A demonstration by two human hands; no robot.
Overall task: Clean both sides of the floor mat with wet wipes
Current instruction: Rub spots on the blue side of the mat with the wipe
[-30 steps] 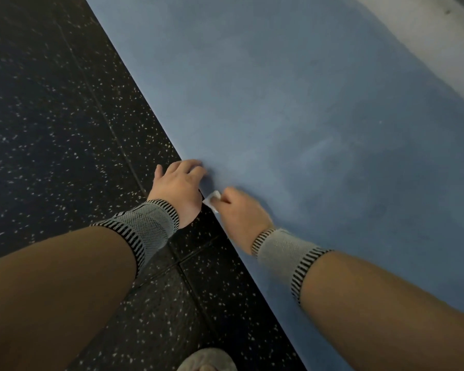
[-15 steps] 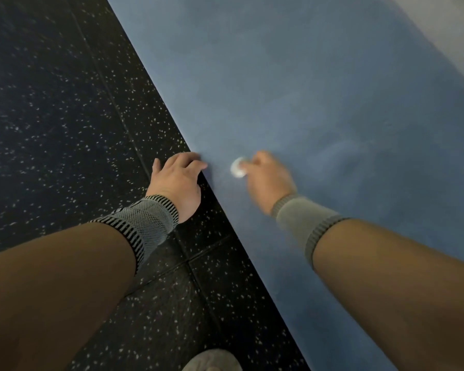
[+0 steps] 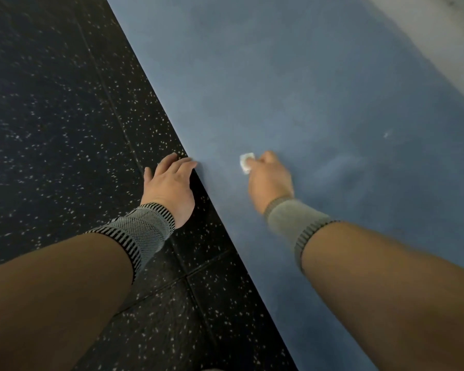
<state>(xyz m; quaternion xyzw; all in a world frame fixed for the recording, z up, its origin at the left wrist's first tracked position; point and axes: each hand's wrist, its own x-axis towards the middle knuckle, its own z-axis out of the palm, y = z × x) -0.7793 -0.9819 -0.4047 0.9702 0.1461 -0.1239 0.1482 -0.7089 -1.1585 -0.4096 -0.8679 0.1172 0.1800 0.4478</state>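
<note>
Head view, looking down past both forearms: the blue floor mat (image 3: 292,84) lay flat on a dark speckled floor (image 3: 51,108), its straight left edge running diagonally from upper left to lower right, with a pale strip of floor (image 3: 445,41) beyond its far side. The right hand (image 3: 269,180) was closed around a small folded white wet wipe (image 3: 246,162), pressed to the mat just inside the edge; the left hand (image 3: 170,183) lay flat and spread on the dark floor, fingertips touching the mat's edge. Both wrists carried grey knitted wristbands (image 3: 142,231). The mat appeared thin, light and flexible, likely to bend or ripple rather than lift as a stiff sheet, so bracing it at the edge, as the left hand did, seemed sensible; for turning it over, the long left edge looked the natural place to take hold. The wipe was soft and presumably damp, easily bunched under pressure. Open mat surface extended ahead and to the right, and no obstacles were visible on the floor to the left.
</note>
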